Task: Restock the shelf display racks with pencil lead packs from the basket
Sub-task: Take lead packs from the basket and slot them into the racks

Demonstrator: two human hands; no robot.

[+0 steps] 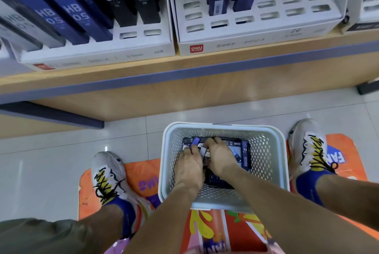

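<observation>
Packs in the basket (272, 163) lie largely hidden beneath both hands; left hand (189, 164) pinches a blue pencil lead pack (194, 141), while right hand (220, 158) fingers curl onto packs, hold unclear.

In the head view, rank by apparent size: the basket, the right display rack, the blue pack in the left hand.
1. Right display rack, though it is cut off at the top.
2. Basket.
3. Blue pack, pinched in the left hand.

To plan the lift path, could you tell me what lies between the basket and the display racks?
In the head view, only bare floor tiles and the wooden shelf edge separate basket and racks.
</observation>
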